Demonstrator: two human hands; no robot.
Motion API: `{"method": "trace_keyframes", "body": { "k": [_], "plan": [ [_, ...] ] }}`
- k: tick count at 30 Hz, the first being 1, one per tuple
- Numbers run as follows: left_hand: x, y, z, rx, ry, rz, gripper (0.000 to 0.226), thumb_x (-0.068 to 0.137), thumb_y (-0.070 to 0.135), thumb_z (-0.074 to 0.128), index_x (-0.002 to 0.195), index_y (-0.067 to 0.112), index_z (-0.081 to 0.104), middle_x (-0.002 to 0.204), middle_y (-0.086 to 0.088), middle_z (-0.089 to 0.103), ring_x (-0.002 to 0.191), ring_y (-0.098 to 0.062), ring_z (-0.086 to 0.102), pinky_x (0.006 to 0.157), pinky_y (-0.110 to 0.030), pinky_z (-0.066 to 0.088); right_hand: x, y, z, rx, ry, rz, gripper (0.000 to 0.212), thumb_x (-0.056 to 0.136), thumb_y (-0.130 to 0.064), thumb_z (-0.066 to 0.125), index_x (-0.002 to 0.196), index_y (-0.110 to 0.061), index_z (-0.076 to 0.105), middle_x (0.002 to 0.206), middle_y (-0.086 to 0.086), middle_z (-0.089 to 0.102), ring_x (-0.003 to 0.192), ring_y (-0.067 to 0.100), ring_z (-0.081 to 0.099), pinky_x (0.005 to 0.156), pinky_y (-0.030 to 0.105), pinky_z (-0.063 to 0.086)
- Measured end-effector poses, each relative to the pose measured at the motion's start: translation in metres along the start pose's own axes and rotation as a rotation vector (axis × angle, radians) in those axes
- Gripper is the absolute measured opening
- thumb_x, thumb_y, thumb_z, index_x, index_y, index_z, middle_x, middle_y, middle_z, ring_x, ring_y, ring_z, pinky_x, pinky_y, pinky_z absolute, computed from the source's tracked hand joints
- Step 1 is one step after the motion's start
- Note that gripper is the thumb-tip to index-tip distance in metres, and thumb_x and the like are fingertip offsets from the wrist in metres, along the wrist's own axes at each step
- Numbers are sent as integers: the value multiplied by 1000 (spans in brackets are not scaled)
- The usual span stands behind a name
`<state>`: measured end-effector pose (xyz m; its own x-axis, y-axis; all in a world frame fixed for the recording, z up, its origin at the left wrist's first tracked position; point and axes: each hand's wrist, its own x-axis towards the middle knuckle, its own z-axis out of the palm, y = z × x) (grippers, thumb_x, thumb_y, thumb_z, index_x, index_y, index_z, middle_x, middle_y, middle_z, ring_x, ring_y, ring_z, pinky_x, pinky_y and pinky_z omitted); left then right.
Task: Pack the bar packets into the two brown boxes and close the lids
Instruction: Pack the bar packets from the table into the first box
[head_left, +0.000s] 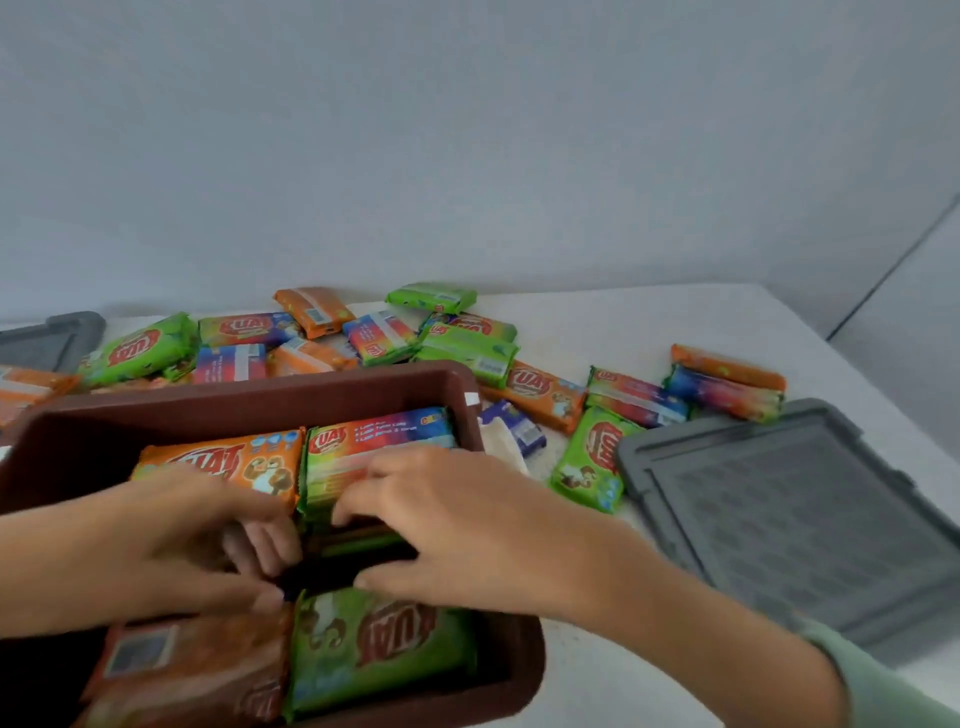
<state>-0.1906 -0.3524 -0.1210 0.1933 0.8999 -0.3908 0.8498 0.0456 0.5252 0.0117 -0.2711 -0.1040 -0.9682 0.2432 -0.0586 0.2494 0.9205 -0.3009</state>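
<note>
While many bar packets (540, 395) lie scattered on the white table (675, 322) behind it, one brown box (249, 400) is seen from the head camera, partly filled and with no lid on it. Both hands are lowered into the middle of the box. The left hand (197, 540) is curled, its fingertips tucked down into the dark gap between the packed rows; whether anything is pinched there cannot be told. The right hand (457, 519) is arched with fingers spread, its fingertips resting on the edge of a multicoloured packet (379, 441) and its thumb set by a green packet (384, 644). An orange packet (228, 462) lies flat beside the multicoloured one, and both are laid with their long axes running left to right across the box, printed faces up. The step in hand is judged to be the seating of packets into the remaining gap; it is best done by keeping each packet flat and parallel to its neighbours, pressed down evenly so that the stack stays below the rim. A grey lid (810, 519) is set on the table to the right, well apart from the box. A second brown box is not seen.
</note>
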Motion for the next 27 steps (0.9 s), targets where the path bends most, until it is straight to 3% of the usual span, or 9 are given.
{"method": "trace_keyframes", "body": {
  "k": [3, 6, 9, 12, 16, 18, 21, 27],
  "plan": [
    [18, 32, -29, -81, 237, 98, 33, 56, 66, 66, 82, 46, 67, 76, 17, 71, 73, 0, 67, 65, -14, 54, -30, 32, -35, 35, 124, 54, 38, 88, -34, 58, 124, -23, 54, 112, -3, 56, 102, 10, 51, 82, 29, 46],
    [56, 67, -43, -58, 389, 299, 35, 64, 67, 62, 87, 42, 67, 79, 18, 71, 75, 3, 67, 67, -9, 51, -59, 80, -56, 56, 196, 182, 34, 85, -33, 62, 118, -27, 59, 104, -10, 56, 97, 6, 51, 85, 27, 44],
    [112, 93, -47, 62, 310, 351, 32, 70, 61, 64, 96, 43, 62, 99, 21, 66, 96, 8, 59, 80, -11, 48, -86, 141, -65, 97, 229, 323, 31, 84, -30, 65, 114, -27, 62, 103, -7, 59, 97, 6, 53, 87, 24, 42],
    [177, 96, -49, 234, 160, 302, 57, 59, 69, 63, 110, 53, 42, 117, 21, 51, 108, 6, 47, 87, -12, 38, -107, 208, -59, 149, 264, 454, 32, 84, -28, 65, 115, -30, 60, 109, -3, 60, 102, 8, 53, 82, 21, 40],
    [242, 81, -53, 334, 75, 116, 85, 68, 33, 80, 137, 33, 32, 139, 6, 36, 128, -12, 33, 96, -19, 26, -127, 284, -30, 187, 275, 581, 39, 86, -36, 61, 124, -36, 52, 120, -1, 54, 115, 16, 49, 91, 26, 35],
    [257, 70, -54, 364, 18, 32, 94, 68, 29, 81, 142, 29, 24, 148, 2, 26, 136, -16, 22, 105, -23, 21, -135, 311, -15, 196, 272, 635, 45, 85, -45, 60, 127, -40, 47, 131, 0, 49, 123, 19, 42, 99, 31, 32],
    [266, 51, -51, 413, -49, -68, 101, 63, 30, 84, 142, 31, 21, 149, 0, 19, 139, -20, 16, 112, -31, 18, -143, 334, 3, 233, 225, 708, 60, 82, -58, 54, 137, -39, 38, 143, 0, 39, 132, 21, 33, 106, 36, 27],
    [271, 28, -46, 446, -36, -103, 94, 56, 22, 87, 132, 35, 32, 141, 2, 25, 131, -21, 28, 109, -35, 28, -142, 351, 8, 179, 36, 679, 53, 95, -46, 36, 145, -35, 23, 148, 3, 34, 131, 22, 34, 107, 39, 32]
  ]
}}
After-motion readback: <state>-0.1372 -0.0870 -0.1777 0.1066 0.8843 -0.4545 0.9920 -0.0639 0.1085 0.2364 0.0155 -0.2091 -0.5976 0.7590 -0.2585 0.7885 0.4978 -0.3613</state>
